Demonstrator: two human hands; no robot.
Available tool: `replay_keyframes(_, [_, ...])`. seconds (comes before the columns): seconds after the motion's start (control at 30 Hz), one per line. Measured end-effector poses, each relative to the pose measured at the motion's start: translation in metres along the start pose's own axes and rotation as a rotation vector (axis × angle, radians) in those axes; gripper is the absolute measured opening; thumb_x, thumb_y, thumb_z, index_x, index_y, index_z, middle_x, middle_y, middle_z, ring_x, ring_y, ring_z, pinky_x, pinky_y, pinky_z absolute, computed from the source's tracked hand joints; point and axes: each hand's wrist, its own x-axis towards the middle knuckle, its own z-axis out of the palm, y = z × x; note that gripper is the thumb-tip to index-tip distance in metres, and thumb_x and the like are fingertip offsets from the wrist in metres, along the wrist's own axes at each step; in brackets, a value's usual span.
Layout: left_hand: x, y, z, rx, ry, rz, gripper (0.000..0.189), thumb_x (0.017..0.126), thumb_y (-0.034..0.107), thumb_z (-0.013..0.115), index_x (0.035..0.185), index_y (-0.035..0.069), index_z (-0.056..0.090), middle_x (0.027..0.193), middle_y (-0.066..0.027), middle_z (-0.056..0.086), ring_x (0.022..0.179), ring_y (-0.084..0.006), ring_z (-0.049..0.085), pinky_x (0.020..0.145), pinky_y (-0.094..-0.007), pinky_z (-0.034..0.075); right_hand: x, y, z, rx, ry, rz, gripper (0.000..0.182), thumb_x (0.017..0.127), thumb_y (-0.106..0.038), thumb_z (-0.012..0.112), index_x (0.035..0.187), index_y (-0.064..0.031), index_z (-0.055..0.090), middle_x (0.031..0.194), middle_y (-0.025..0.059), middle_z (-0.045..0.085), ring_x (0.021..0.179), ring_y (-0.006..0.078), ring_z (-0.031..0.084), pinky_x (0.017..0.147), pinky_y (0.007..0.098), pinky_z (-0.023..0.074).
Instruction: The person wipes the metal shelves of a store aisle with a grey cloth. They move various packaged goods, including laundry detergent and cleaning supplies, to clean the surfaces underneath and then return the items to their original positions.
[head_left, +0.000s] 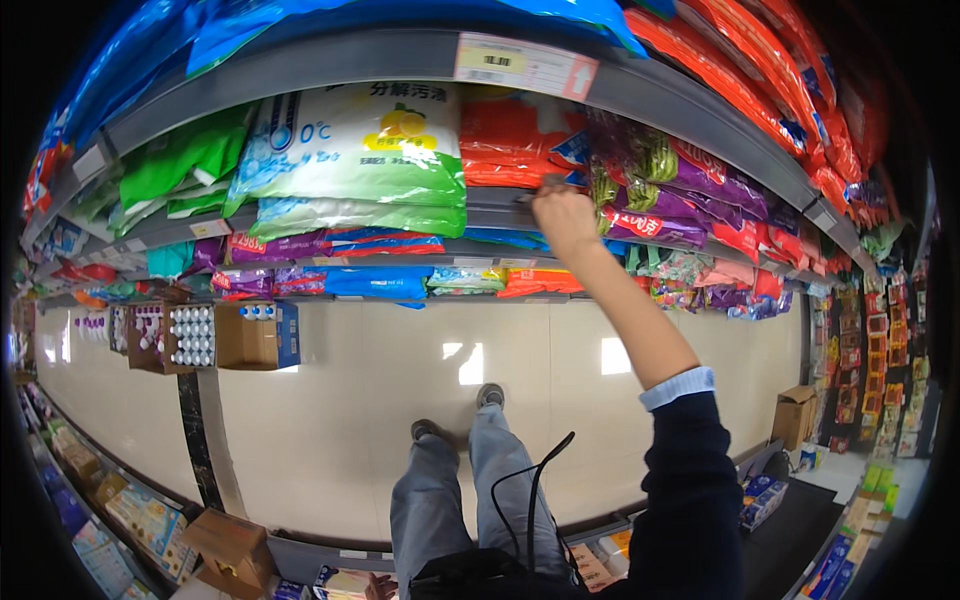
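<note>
My right hand (564, 217) reaches to the front edge of a middle shelf (499, 206), its fingers curled. Something small and greyish shows at the fingertips, too blurred to name. Just behind the hand lie stacked red plastic bags (517, 139) of what looks like laundry powder. Left of them sits a large white and green bag (360, 154) with lemons printed on it. Purple bags (712, 176) are piled to the right. My left hand (381, 586) hangs low at the bottom edge, partly cut off, with fingers loosely apart and nothing visible in them.
Above, a shelf edge carries a price label (525, 64) under blue bags (405, 15). Open cartons of bottles (193, 336) stand on the tiled floor (337, 420) at left. Behind me runs another shelf with a cardboard box (232, 551). Hanging packets (876, 352) line the right.
</note>
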Motion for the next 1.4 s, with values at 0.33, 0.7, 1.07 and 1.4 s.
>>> replay_keyframes(0.33, [0.029, -0.049, -0.015, 0.088, -0.125, -0.171, 0.058, 0.095, 0.053, 0.045, 0.112, 0.000, 0.063, 0.080, -0.0072, 0.064, 0.070, -0.0132, 0.061, 0.061, -0.0265, 0.051, -0.017, -0.037, 0.015, 0.869, 0.400, 0.292, 0.026, 0.061, 0.009, 0.059, 0.084, 0.0012, 0.067, 0.091, 0.0168, 0.064, 0.092, 0.0336, 0.060, 0.081, 0.0407, 0.0511])
replay_keyframes(0.7, [0.030, -0.034, -0.023, 0.112, -0.120, -0.148, 0.058, 0.095, 0.053, 0.046, 0.112, 0.000, 0.063, 0.080, -0.0072, 0.064, 0.069, -0.0133, 0.061, 0.061, -0.0262, 0.051, -0.011, -0.028, 0.019, -0.023, -0.155, 0.447, 0.024, 0.085, -0.018, 0.054, 0.097, -0.0012, 0.066, 0.107, 0.0139, 0.065, 0.102, 0.0241, 0.061, 0.072, 0.0326, 0.0475])
replay_keyframes(1.07, [0.025, -0.046, -0.026, 0.091, -0.136, -0.157, 0.057, 0.095, 0.052, 0.047, 0.111, 0.000, 0.063, 0.080, -0.0072, 0.064, 0.068, -0.0134, 0.061, 0.061, -0.0260, 0.051, 0.033, 0.004, 0.017, 0.090, -0.477, 0.387, 0.021, 0.083, -0.019, 0.059, 0.097, -0.0123, 0.073, 0.105, 0.0086, 0.069, 0.097, 0.0233, 0.067, 0.075, 0.0357, 0.0539])
replay_keyframes(1.4, [0.029, -0.051, -0.029, 0.076, -0.130, -0.152, 0.056, 0.095, 0.052, 0.048, 0.111, 0.000, 0.063, 0.080, -0.0072, 0.064, 0.067, -0.0135, 0.061, 0.061, -0.0258, 0.051, -0.038, -0.065, -0.019, 0.898, 0.619, 0.261, 0.031, 0.069, 0.008, 0.056, 0.098, 0.0000, 0.065, 0.103, 0.0158, 0.064, 0.099, 0.0327, 0.060, 0.090, 0.0415, 0.0467])
